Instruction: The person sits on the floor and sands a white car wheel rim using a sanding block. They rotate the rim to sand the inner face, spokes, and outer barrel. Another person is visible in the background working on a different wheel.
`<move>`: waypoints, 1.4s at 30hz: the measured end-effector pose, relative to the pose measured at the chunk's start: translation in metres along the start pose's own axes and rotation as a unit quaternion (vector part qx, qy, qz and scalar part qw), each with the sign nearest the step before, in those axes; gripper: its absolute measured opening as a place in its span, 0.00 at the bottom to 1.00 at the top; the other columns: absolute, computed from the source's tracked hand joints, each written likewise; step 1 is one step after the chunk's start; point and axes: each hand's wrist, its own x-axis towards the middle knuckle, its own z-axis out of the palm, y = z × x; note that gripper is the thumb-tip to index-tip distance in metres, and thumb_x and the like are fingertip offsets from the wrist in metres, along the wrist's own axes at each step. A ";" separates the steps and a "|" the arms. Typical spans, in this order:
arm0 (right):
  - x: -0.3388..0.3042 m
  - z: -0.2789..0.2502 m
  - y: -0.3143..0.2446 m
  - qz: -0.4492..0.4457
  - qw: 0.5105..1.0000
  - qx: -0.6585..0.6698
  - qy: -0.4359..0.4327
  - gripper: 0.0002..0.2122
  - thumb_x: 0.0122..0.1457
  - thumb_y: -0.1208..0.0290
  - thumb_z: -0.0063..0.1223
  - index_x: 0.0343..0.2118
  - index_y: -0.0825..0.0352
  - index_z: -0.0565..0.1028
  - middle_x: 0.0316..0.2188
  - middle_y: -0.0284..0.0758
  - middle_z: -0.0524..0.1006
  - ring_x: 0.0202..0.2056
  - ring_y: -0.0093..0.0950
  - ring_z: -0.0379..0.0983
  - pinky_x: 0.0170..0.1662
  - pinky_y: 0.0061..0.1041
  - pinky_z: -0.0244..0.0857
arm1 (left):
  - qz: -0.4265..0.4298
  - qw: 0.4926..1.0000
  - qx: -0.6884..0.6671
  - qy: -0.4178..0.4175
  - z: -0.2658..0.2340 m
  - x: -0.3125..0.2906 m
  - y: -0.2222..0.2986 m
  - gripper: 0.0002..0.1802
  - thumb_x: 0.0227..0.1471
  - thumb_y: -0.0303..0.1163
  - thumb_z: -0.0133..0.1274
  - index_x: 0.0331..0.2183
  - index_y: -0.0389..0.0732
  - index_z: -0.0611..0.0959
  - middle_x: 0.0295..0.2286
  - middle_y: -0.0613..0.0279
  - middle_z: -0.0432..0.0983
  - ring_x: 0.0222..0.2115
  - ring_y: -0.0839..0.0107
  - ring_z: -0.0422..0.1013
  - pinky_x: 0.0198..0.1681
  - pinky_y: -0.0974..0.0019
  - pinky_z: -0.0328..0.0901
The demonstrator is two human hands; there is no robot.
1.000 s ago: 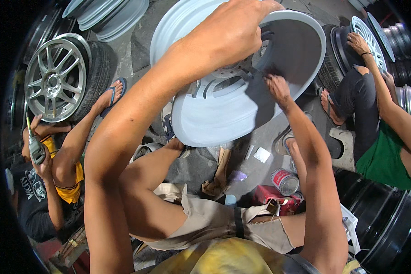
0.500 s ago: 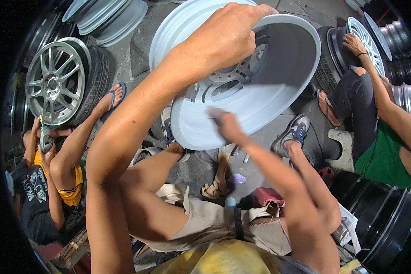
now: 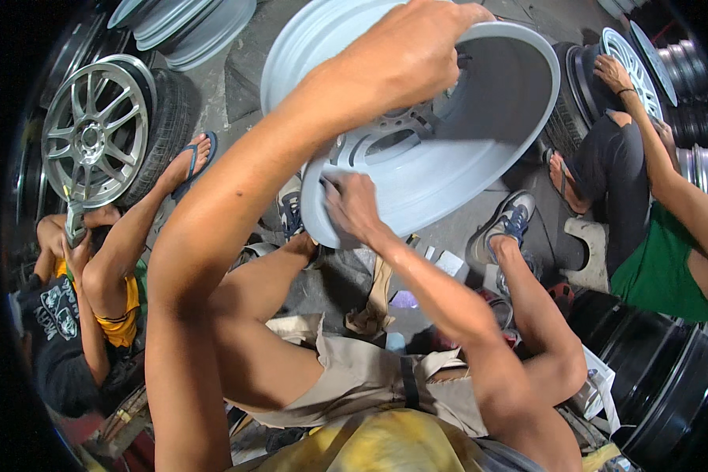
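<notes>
A light grey wheel rim (image 3: 480, 169) stands tilted between my legs, its hollow side toward me. My left hand (image 3: 405, 55) reaches across to its upper edge, fingers curled over the lip and partly hidden. Against the inner wall at the lower left, my right hand (image 3: 354, 204) presses with bent fingers, slightly blurred. Something thin and dark shows at those fingertips, too smeared to name. My left forearm covers part of the rim's left side.
At left, a person holds a power tool (image 3: 74, 224) against a spoked silver rim (image 3: 94, 141) beside a tyre (image 3: 173, 130). Another person at right touches a pale rim (image 3: 636, 75). Black rims (image 3: 653, 370) lie lower right. A brown cloth (image 3: 370, 311) lies on the floor.
My right hand has swept left along the rim's inner wall, toward its lower left edge. The left hand keeps its grip, and the rim has shifted slightly right.
</notes>
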 end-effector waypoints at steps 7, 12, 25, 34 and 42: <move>-0.027 -0.005 0.073 -0.115 0.992 0.052 -0.027 0.18 0.56 0.83 0.45 0.50 0.70 0.77 0.52 0.48 0.77 0.53 0.43 0.74 0.59 0.35 0.65 | 0.005 1.000 -0.022 -0.001 -0.002 0.006 0.001 0.26 0.42 0.15 0.40 0.46 0.30 0.79 0.37 0.33 0.78 0.44 0.38 0.74 0.51 0.51 0.67; 0.002 -0.151 0.203 -0.177 0.884 -0.418 -0.116 0.22 0.55 0.76 0.47 0.55 0.69 0.73 0.59 0.48 0.70 0.62 0.42 0.65 0.68 0.43 0.52 | 0.026 1.000 0.000 0.010 -0.008 -0.003 -0.009 0.27 0.43 0.15 0.41 0.47 0.30 0.78 0.39 0.34 0.78 0.44 0.40 0.74 0.51 0.51 0.67; -0.031 -0.009 -0.064 0.053 0.939 0.326 0.094 0.16 0.63 0.78 0.44 0.51 0.72 0.77 0.47 0.45 0.81 0.52 0.32 0.76 0.57 0.26 0.64 | 0.022 0.998 0.052 -0.010 -0.006 0.008 -0.015 0.27 0.42 0.16 0.43 0.47 0.32 0.79 0.39 0.36 0.78 0.45 0.41 0.74 0.51 0.52 0.67; 0.025 -0.222 0.185 -0.167 0.762 -0.603 -0.168 0.27 0.58 0.78 0.45 0.63 0.67 0.65 0.67 0.36 0.62 0.69 0.33 0.52 0.73 0.31 0.40 | 0.007 0.999 0.044 0.003 -0.011 -0.006 -0.022 0.27 0.41 0.17 0.43 0.47 0.31 0.79 0.39 0.35 0.78 0.44 0.41 0.74 0.51 0.52 0.68; -0.022 0.029 0.080 -0.071 0.995 0.030 0.059 0.19 0.50 0.81 0.44 0.44 0.68 0.81 0.42 0.48 0.81 0.45 0.47 0.78 0.53 0.43 0.69 | 0.010 0.999 0.049 0.000 0.001 0.010 -0.014 0.26 0.42 0.17 0.44 0.47 0.31 0.79 0.38 0.35 0.78 0.43 0.41 0.75 0.50 0.52 0.69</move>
